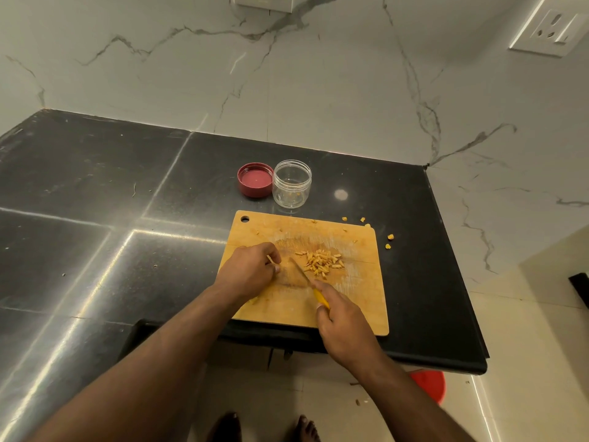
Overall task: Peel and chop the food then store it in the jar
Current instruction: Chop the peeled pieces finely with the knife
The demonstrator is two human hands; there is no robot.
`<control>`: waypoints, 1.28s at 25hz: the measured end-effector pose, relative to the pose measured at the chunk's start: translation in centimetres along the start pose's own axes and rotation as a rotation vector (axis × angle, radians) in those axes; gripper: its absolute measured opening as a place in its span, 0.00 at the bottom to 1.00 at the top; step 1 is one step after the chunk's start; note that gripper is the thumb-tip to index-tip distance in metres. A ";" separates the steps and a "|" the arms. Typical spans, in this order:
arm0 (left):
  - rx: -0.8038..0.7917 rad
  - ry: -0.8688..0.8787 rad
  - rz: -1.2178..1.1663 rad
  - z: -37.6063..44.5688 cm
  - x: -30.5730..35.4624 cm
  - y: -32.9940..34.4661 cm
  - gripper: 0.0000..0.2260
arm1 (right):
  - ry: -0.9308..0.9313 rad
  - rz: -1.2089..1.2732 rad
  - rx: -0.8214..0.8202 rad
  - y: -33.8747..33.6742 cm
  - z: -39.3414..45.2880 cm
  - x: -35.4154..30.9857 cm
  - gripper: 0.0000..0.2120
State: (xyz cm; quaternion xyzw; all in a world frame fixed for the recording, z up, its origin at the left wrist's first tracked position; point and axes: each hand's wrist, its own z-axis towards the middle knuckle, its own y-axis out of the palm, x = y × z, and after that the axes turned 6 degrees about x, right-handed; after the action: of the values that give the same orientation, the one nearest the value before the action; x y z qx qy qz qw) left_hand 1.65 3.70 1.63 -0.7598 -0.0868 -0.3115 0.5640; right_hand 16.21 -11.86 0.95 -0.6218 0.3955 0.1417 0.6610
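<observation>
— While the right hand (342, 327) grips the yellow-handled knife (307, 283), where's the food?

— Chopped pieces (322, 263) at the cutting board's (360, 301) twelve o'clock; left hand (251, 269) pinches one light, stiff sliver (271, 259).

— Jar (291, 183)?

— Beyond, uncapped.

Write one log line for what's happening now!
step: chopping | left hand: pinches food strip | right hand: holds knife | jar: open, nearly empty

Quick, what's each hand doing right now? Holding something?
Left hand: fingers curled, pinching a thin food strip over the cutting board.
Right hand: gripping the yellow-handled knife.
</observation>
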 end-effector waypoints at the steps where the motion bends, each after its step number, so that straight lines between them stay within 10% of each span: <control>1: 0.009 0.010 0.036 0.0 0.0 0.0 0.06 | 0.014 -0.013 0.046 -0.3 0.0 0.1 0.23; 32: 0.151 0.070 0.120 0.3 -0.1 1.4 0.11 | -0.066 -0.037 0.002 0.4 -1.1 -1.6 0.23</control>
State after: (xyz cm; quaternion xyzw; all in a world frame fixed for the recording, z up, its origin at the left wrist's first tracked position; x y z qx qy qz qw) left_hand 2.35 3.46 0.39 -0.7076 -0.0448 -0.2962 0.6400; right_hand 14.50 -12.37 1.87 -0.6234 0.3621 0.1497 0.6766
